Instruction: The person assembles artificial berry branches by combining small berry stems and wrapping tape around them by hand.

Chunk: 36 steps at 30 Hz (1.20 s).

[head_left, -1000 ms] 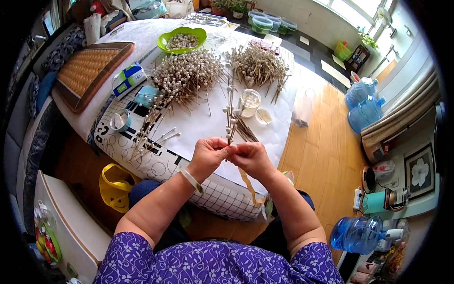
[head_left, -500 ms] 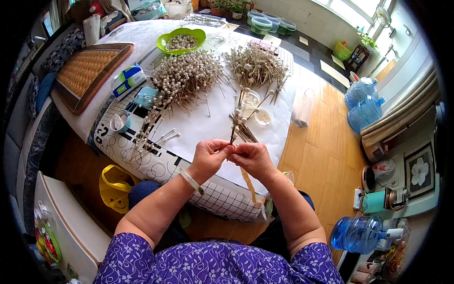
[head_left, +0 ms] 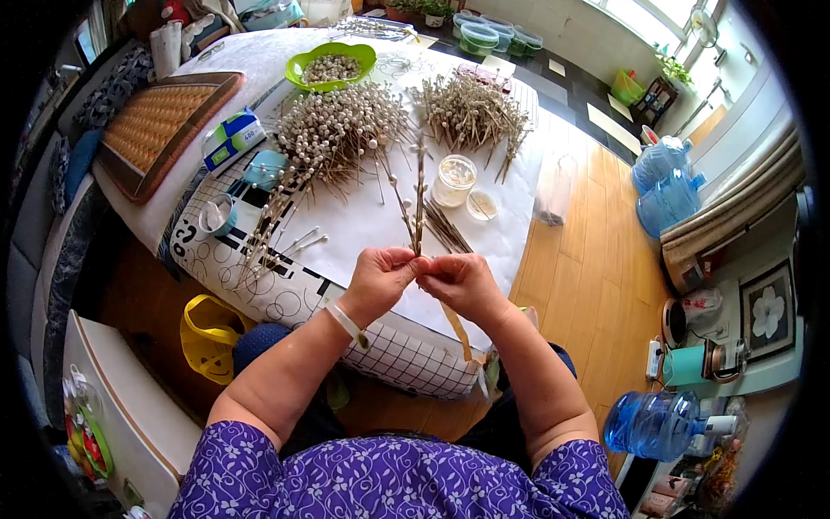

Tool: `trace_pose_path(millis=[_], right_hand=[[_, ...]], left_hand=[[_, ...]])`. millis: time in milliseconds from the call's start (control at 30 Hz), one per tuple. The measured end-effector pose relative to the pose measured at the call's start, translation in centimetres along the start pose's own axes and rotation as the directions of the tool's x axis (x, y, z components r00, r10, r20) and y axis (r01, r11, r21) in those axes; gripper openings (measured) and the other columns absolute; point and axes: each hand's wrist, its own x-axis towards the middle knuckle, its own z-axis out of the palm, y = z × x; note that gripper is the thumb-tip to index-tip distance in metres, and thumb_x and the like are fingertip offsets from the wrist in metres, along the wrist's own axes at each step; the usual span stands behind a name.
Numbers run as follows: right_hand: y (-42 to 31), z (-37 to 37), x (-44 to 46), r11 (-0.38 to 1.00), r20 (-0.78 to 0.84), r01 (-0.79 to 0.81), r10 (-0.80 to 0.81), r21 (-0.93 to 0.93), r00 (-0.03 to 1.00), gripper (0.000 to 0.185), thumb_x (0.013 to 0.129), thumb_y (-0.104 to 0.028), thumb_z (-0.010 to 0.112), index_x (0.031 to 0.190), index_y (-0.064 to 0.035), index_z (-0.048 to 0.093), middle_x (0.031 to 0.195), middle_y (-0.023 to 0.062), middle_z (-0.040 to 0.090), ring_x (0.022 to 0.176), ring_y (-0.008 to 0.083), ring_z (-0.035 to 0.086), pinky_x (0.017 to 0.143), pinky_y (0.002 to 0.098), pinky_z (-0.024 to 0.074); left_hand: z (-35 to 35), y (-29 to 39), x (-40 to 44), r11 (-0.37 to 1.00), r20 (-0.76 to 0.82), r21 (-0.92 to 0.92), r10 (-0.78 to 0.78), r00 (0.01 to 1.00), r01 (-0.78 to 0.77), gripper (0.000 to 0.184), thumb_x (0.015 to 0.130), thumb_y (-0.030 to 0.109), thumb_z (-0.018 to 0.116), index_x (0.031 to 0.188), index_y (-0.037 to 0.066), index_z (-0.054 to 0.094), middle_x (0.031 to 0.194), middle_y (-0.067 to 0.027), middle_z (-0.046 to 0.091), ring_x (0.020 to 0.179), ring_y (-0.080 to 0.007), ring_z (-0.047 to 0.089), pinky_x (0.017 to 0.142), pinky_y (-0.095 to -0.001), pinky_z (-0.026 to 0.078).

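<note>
Wooden floor [head_left: 584,285] is showing beside a rounded, cloth-draped tabletop [head_left: 207,259], where two bare hands are working near the edge of a white sheet [head_left: 354,235]. Taking the hands as the clock's centre, a slim bundle of budded stems [head_left: 419,203] is rising toward 12 o'clock. Fingers of the left hand [head_left: 380,281] are closing narrowly around its lower end. Those of the right hand [head_left: 462,284] are meeting them in a tight pinch, apparently gripping a tan strip [head_left: 456,324] that is trailing toward 5 o'clock; the knuckles are hiding the exact contact. Keeping the stems snug and the strip flat and lightly taut is probably helping here, while pressing on the buds is risking damage. Brown sticks [head_left: 447,229] and an open jar [head_left: 454,179] are resting toward 1 o'clock; a large budded pile [head_left: 341,130] is spreading toward 11, with a green bowl [head_left: 298,78] sitting beyond.
</note>
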Motion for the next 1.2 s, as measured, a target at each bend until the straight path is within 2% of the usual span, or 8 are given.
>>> trace_pose_path(millis=[233, 300, 400, 533, 633, 733, 933, 1200], right_hand=[[0.7, -0.2, 0.2, 0.999, 0.089, -0.044, 0.042, 0.021, 0.995, 0.016, 0.076, -0.012, 0.064, 0.068, 0.0015, 0.059, 0.052, 0.0014, 0.05, 0.051, 0.0044, 0.042, 0.046, 0.0237, 0.0385], [0.6, 0.3, 0.1, 0.996, 0.07, 0.032, -0.038, 0.084, 0.997, 0.015, 0.075, -0.011, 0.063, 0.069, 0.002, 0.059, 0.051, 0.0022, 0.049, 0.05, 0.0046, 0.041, 0.045, 0.0242, 0.0382], [-0.2, 0.0, 0.1, 0.998, 0.092, 0.03, -0.024, -0.063, 0.995, 0.013, 0.074, -0.009, 0.061, 0.07, 0.0029, 0.058, 0.051, 0.0029, 0.049, 0.051, 0.0049, 0.041, 0.046, 0.0244, 0.0384], [0.2, 0.0, 0.1, 1.0, 0.077, -0.013, 0.012, 0.01, 0.997, 0.01, 0.073, -0.006, 0.06, 0.072, 0.0039, 0.058, 0.052, 0.0036, 0.05, 0.051, 0.005, 0.042, 0.047, 0.0242, 0.039], [0.4, -0.2, 0.0, 1.0, 0.048, 0.023, -0.023, -0.012, 0.999, 0.01, 0.074, -0.006, 0.061, 0.072, 0.0036, 0.059, 0.053, 0.0033, 0.051, 0.052, 0.005, 0.042, 0.047, 0.0239, 0.0394], [0.0, -0.6, 0.0, 0.994, 0.104, -0.105, 0.103, 0.018, 0.989, 0.012, 0.075, -0.008, 0.062, 0.071, 0.0026, 0.059, 0.053, 0.0023, 0.052, 0.053, 0.0048, 0.043, 0.048, 0.0236, 0.0397], [-0.4, 0.0, -0.2, 0.99, 0.105, -0.07, 0.057, 0.124, 0.993, 0.013, 0.076, -0.009, 0.063, 0.07, 0.002, 0.059, 0.053, -0.0002, 0.05, 0.052, 0.0044, 0.041, 0.046, 0.0231, 0.0377], [0.6, -0.5, 0.1, 1.0, 0.037, -0.001, 0.002, -0.03, 0.999, 0.017, 0.074, -0.01, 0.061, 0.066, 0.004, 0.056, 0.047, 0.0007, 0.038, 0.048, 0.0042, 0.035, 0.042, 0.0238, 0.0318]], left_hand=[[-0.6, 0.4, 0.1, 0.996, 0.007, 0.025, -0.081, 0.997, 0.081, 0.01, 0.076, 0.008, 0.066, 0.078, -0.002, 0.062, 0.071, -0.005, 0.062, 0.064, -0.0071, 0.056, 0.058, -0.0196, 0.047], [-0.8, -0.3, 0.3, 0.996, 0.003, 0.056, -0.069, 0.998, 0.069, 0.01, 0.075, 0.008, 0.067, 0.078, 0.0, 0.061, 0.07, -0.0037, 0.061, 0.063, -0.0064, 0.054, 0.057, -0.02, 0.046], [-1.0, -0.6, 0.4, 0.999, 0.039, 0.041, -0.025, 0.999, 0.023, 0.013, 0.077, 0.009, 0.065, 0.084, -0.001, 0.062, 0.07, -0.0022, 0.06, 0.062, -0.0056, 0.051, 0.056, -0.0196, 0.044], [0.2, 0.0, 0.1, 1.0, 0.029, -0.031, -0.003, 1.0, 0.004, 0.012, 0.079, 0.01, 0.063, 0.084, -0.002, 0.063, 0.072, -0.0019, 0.06, 0.064, -0.0051, 0.05, 0.056, -0.0193, 0.042], [-0.4, -0.3, 0.2, 0.992, 0.028, 0.103, 0.069, 0.997, -0.071, 0.013, 0.081, 0.01, 0.06, 0.082, -0.003, 0.064, 0.07, -0.0011, 0.06, 0.063, -0.005, 0.05, 0.057, -0.0186, 0.042], [-0.7, 0.1, 0.1, 0.991, 0.035, 0.131, -0.014, 0.999, 0.01, 0.011, 0.08, 0.009, 0.062, 0.08, -0.002, 0.063, 0.072, -0.0022, 0.061, 0.066, -0.0075, 0.055, 0.061, -0.0202, 0.045], [-0.8, 0.2, 0.2, 0.998, 0.036, 0.023, -0.057, 0.998, 0.056, 0.006, 0.076, 0.005, 0.065, 0.074, 0.0, 0.062, 0.07, -0.0023, 0.061, 0.064, -0.0063, 0.054, 0.06, -0.0194, 0.046], [0.2, 0.1, 0.2, 0.99, 0.011, -0.133, -0.033, 0.999, 0.034, 0.01, 0.078, 0.005, 0.063, 0.084, -0.003, 0.063, 0.081, -0.0076, 0.063, 0.072, -0.0104, 0.058, 0.068, -0.0225, 0.048]])
